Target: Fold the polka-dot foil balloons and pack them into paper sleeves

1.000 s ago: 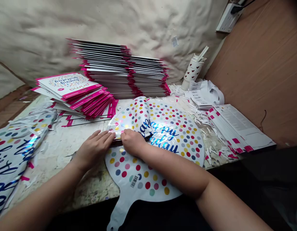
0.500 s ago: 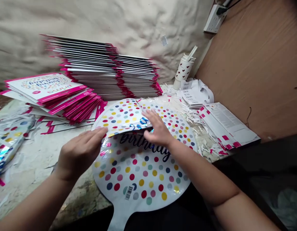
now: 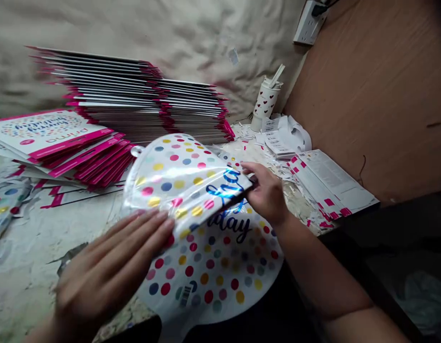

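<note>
In the head view, a person's two bare hands are working on a dotted balloon (image 3: 177, 181) at the near edge of a worktable (image 3: 23, 276). The upper part of the balloon is standing up in a curved fold, and a small white loop (image 3: 136, 151) is sticking out from its far left end. Under the fold, a flat dotted layer (image 3: 220, 271) is showing the letters "day" and a barcode (image 3: 185, 295), with its narrow neck hanging over the table edge; whether the two are forming one balloon or two, I cannot tell.

The left hand (image 3: 109, 267) is lying on the near left side of the fold, its fingers straight and side by side. Its thumb is not showing, so I cannot tell whether it is pinching anything. The right hand (image 3: 266, 193) is pinching the right corner of the fold between thumb and fingers, beside the blue lettering.

Behind the balloon, a tall stack of pink-edged packets (image 3: 134, 102) is standing near the wall, and a fanned pile of packets (image 3: 80, 143) is lying to the left. Another dotted balloon (image 3: 5, 205) is lying at the far left. On the right, a heart-patterned cup (image 3: 266, 102) is standing behind a curling strip of labels (image 3: 295, 136), and a spread of cards (image 3: 342, 183) is lying nearer. Paper scraps (image 3: 249, 136) are littering the table.
</note>
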Demonstrator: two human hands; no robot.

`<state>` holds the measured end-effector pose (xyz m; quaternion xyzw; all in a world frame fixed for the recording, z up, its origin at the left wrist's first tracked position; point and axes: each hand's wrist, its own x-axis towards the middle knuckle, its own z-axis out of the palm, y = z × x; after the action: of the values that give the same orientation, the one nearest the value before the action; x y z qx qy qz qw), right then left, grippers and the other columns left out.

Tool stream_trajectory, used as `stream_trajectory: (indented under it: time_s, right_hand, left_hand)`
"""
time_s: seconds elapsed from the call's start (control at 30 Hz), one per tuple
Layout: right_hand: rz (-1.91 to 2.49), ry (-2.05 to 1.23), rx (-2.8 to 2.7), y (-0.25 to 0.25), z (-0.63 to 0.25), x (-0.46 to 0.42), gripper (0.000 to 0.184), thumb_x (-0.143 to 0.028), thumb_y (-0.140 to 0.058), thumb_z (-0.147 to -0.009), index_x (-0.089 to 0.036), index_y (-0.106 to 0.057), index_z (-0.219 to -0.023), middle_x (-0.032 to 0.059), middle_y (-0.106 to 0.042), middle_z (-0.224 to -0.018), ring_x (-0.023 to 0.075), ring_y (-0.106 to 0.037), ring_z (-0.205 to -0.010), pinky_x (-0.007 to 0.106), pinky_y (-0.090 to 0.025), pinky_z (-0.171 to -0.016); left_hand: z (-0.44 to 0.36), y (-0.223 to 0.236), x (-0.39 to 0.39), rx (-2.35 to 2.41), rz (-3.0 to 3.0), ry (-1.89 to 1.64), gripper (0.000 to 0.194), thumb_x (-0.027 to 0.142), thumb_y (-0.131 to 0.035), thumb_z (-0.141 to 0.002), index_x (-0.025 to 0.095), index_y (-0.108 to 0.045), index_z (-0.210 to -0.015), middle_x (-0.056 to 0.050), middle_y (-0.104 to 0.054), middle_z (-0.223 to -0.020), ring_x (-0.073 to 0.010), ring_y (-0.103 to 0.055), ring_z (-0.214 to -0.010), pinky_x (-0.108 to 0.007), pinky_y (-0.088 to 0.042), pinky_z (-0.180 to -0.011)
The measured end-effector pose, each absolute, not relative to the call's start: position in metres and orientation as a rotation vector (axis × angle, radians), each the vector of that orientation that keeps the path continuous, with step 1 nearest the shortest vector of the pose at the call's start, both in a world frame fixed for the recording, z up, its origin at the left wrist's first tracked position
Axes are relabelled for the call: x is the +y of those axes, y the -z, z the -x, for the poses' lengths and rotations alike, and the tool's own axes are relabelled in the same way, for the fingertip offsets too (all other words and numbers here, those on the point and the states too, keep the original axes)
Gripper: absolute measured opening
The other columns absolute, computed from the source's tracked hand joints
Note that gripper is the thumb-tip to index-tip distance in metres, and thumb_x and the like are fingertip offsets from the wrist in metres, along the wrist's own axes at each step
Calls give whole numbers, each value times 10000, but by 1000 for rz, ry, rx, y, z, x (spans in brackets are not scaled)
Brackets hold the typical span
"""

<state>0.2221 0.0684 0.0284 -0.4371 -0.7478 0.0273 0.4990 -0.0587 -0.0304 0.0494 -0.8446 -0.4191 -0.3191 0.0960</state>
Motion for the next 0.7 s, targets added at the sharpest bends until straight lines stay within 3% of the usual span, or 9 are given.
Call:
stream_trajectory:
  time_s: [0.13, 0.23, 0.37, 0.43, 0.53, 0.63, 0.7]
  right_hand:
    - [1274, -54, -1784, -26, -218, 102, 279, -75, -471, -751, -153, -659, -943, 49, -681, -808, 190, -641, -744, 319, -518, -713]
    - [1199, 89, -1809, -65, -218, 105, 305, -116, -483, -783, -158, -616, -1054, 81, -647, -1000, 222, -599, -967, 378, -480, -864]
    - [892, 130, -2182, -106, -202, 79, 495, -223, -565, -788, -167, -474, -1272, 89, -487, -1295, 269, -384, -1265, 459, -354, -1029]
    - [810, 90, -2298, -102, -184, 70, 450, -199, -535, -818, -143, -483, -1262, 95, -532, -1257, 242, -440, -1225, 409, -388, -1014]
    - [854, 99, -2288, -75, -162, 76, 289, -125, -460, -856, -131, -595, -1111, 80, -661, -1038, 188, -609, -986, 323, -489, -878]
    - [902, 214, -2106, -64, -168, 95, 235, -160, -449, -885, -143, -636, -1027, 53, -694, -925, 163, -649, -851, 294, -524, -784]
    - [946, 324, -1897, -77, -188, 104, 222, -207, -458, -899, -157, -644, -1010, 46, -698, -928, 160, -653, -854, 288, -531, -775]
  left_hand:
    - [59, -71, 15, -1007, 2360, 952, 634, 71, -628, -732, 319, -465, -1293, 9, -616, -1206, -202, -605, -1057, -406, -491, -960]
    - [63, -95, 40, -1012, 2237, 967, 609, 83, -647, -722, 306, -492, -1267, 13, -602, -1227, -210, -582, -1094, -433, -492, -947]
    - [54, -109, 47, -917, 2232, 831, 522, 107, -621, -756, 273, -513, -1239, -1, -625, -1193, -196, -583, -1090, -415, -508, -907]
    - [46, -106, 43, -845, 2255, 784, 493, 95, -598, -774, 242, -509, -1236, -17, -645, -1153, -180, -598, -1062, -383, -514, -893]
    - [39, -90, 32, -874, 2239, 801, 525, 90, -604, -769, 246, -482, -1254, -30, -595, -1220, -198, -551, -1129, -385, -485, -937]
    - [44, -58, 24, -1126, 2034, 925, 630, 169, -664, -737, 258, -393, -1299, -79, -450, -1348, -262, -425, -1242, -468, -407, -999]
    - [53, -30, 30, -1352, 2067, 915, 553, 235, -606, -791, 209, -365, -1288, -127, -468, -1303, -249, -427, -1230, -453, -387, -1006]
